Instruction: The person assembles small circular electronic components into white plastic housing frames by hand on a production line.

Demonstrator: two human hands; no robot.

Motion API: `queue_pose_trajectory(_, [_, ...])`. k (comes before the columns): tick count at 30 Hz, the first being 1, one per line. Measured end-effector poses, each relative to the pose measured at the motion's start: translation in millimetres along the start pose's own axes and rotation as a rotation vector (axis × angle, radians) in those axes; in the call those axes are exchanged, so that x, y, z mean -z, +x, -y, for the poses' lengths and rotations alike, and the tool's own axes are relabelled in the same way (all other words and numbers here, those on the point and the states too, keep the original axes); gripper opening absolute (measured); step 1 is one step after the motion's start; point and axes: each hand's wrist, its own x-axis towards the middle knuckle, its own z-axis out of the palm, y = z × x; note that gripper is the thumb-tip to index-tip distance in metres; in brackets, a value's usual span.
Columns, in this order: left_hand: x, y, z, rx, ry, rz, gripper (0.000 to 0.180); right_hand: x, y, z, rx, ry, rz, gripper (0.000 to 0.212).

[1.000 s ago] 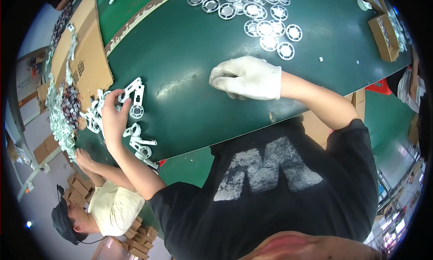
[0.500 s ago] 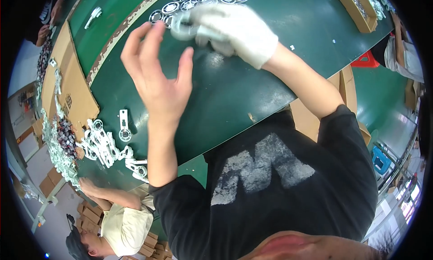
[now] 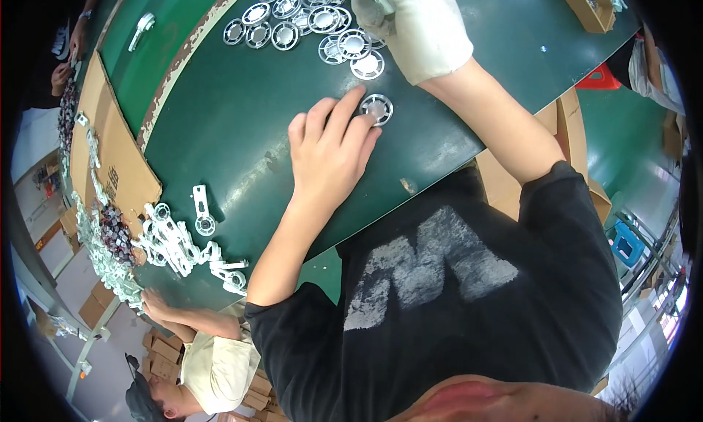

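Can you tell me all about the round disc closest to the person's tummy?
The disc is round, with a shiny silvery rim, a pale middle and spokes with dark gaps between. It could be metal or shiny plastic; I can't tell. It seems flat on the green table, apart from the other discs. The left grip is at its left side and seems to touch it.

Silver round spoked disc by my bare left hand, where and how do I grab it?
I'd pinch the silver round spoked disc by opposite edges of its rim, from the lower left, where your bare left hand sits. It seems flat on the dark green table, apart from the other silver discs, so its rim looks reachable.
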Motion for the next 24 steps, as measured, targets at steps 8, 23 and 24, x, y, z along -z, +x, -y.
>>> queue_pose_trajectory(8, [31,-34,48,0.222,-0.095,-0.049,0.04,-8,-13,2,-0.091,-0.096,0.224,0.043])
queue_pose_trajectory(23, [22,-18,73,0.485,0.079,-0.175,0.047,-9,-18,-34,0.378,-0.905,0.401,0.047])
queue_pose_trajectory(24, [22,-21,77,0.4,-0.003,-0.217,0.044,-7,-17,-41,0.395,-0.931,0.409,0.052])
